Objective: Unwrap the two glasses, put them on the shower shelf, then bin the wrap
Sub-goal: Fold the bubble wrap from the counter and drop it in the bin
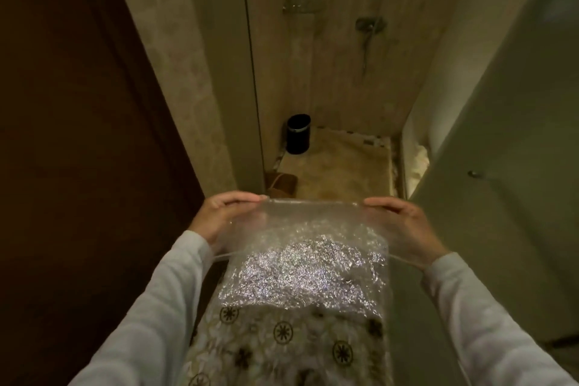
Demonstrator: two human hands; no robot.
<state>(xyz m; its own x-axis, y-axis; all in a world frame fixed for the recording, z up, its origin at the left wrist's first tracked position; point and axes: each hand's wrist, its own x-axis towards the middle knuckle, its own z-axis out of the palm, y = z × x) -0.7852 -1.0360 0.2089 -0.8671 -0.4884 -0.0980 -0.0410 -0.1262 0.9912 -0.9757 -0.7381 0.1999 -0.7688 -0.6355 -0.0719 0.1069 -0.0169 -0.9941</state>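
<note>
- Clear bubble wrap point(300, 254), one wide crinkled sheet, is stretched flat between both hands at waist height, its far edge pulled taut.
- Left hand point(219, 213) pinches the sheet's far left corner, fingers pressed together on top; right hand point(404, 219) does the same at the far right corner.
- No glass shows inside the sheet, so the unwrapping looks finished, at least for this sheet.
- Metal wire shower shelf point(297, 6) on the far wall is too blurred to tell whether glasses stand on it.
- Binning remains: the small black cylindrical bin point(298, 134) stands on the floor well ahead, by the shower's edge.
</note>
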